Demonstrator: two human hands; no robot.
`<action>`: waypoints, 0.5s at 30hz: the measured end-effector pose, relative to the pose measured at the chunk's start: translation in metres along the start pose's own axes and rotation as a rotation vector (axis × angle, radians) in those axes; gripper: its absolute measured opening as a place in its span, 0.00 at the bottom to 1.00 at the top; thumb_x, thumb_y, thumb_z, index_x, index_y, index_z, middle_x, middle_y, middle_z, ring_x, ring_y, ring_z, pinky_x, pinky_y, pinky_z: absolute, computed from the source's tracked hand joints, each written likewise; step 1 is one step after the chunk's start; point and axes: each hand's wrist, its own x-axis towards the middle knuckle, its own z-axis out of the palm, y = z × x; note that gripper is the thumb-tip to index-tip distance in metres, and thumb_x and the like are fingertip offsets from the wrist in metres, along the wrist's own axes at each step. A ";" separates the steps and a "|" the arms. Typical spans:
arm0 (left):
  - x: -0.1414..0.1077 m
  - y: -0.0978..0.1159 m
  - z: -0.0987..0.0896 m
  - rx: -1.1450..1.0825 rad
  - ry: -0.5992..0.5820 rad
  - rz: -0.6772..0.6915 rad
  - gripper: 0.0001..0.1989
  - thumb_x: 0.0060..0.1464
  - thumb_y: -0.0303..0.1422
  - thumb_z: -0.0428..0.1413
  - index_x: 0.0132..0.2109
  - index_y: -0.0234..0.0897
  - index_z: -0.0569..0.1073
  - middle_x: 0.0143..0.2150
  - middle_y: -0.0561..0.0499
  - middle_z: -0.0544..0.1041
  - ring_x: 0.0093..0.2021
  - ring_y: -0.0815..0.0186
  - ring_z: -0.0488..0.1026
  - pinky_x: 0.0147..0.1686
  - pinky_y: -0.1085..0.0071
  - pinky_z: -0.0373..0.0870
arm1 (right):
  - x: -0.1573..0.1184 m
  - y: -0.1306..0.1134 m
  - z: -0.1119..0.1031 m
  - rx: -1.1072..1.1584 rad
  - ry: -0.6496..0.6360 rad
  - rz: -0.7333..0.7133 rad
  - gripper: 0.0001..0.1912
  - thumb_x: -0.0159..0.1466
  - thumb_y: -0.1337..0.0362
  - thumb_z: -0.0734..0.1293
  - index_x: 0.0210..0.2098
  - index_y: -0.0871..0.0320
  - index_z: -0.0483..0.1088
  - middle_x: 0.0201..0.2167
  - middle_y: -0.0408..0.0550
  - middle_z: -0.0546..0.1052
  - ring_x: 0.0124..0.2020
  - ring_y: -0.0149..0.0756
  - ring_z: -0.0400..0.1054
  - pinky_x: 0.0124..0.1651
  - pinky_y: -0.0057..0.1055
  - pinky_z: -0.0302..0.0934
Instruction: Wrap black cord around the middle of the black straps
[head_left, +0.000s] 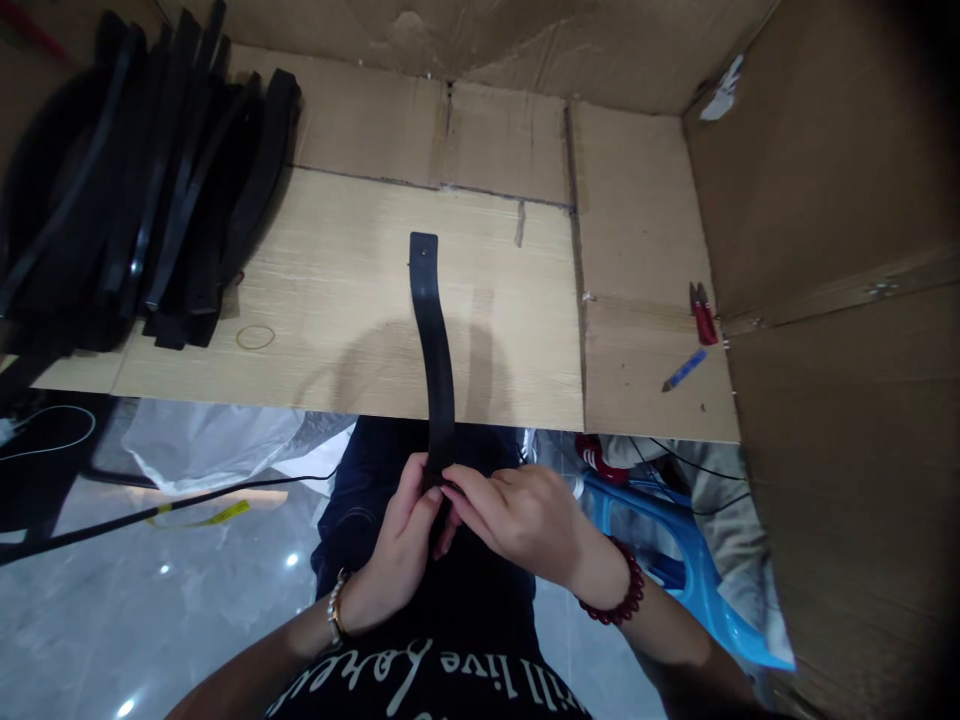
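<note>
Head cam: two bare hands at the lower edge of the frame, close together in front of the person's torso. Left hand (401,540) is closed around the lower part of a black strap (433,340), fingers curled, a beaded bracelet (336,607) at the wrist. Right hand (517,520) lies across it, fingers pinching the strap from the other side, a dark red bead bracelet (616,590) on the wrist. Short tail of the strap shows below the fingers.

Strap position: runs upward from the hands in a slight S-curve, over the near edge of a wood-grain board (352,290), far end resting on the board near its middle.

On the board, upper left: a heap of similar curved black straps (150,190), well apart from the hands. Just beside the heap, a thin rubber band (255,337).

Right side, on a cardboard panel (645,230): red-handled snips (703,315) and a blue pen (684,370), touching or nearly so, can't tell which.

Below the board: a blue plastic stool (675,560), a white plastic bag (210,445), a black cable (135,520), polished tile floor (127,610). Person wears a black T-shirt (427,680) with white lettering.
</note>
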 end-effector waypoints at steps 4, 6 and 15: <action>0.000 0.001 0.002 0.052 0.044 -0.007 0.05 0.64 0.36 0.47 0.43 0.40 0.62 0.25 0.60 0.65 0.19 0.75 0.60 0.17 0.80 0.57 | 0.005 -0.004 -0.006 -0.071 -0.122 -0.074 0.11 0.70 0.70 0.59 0.37 0.65 0.72 0.15 0.41 0.71 0.15 0.32 0.67 0.17 0.31 0.47; 0.000 0.000 0.003 0.066 0.050 0.001 0.05 0.64 0.36 0.46 0.43 0.40 0.62 0.23 0.61 0.64 0.18 0.75 0.59 0.16 0.80 0.56 | 0.005 -0.003 -0.005 -0.071 -0.138 -0.069 0.10 0.70 0.70 0.59 0.38 0.66 0.72 0.15 0.42 0.71 0.15 0.32 0.67 0.16 0.31 0.47; -0.001 0.002 0.001 0.062 -0.021 -0.036 0.11 0.65 0.40 0.46 0.49 0.38 0.62 0.21 0.61 0.63 0.19 0.73 0.59 0.19 0.78 0.57 | -0.001 0.013 0.011 0.340 -0.213 0.102 0.14 0.72 0.63 0.56 0.41 0.65 0.70 0.18 0.42 0.75 0.16 0.28 0.68 0.19 0.26 0.51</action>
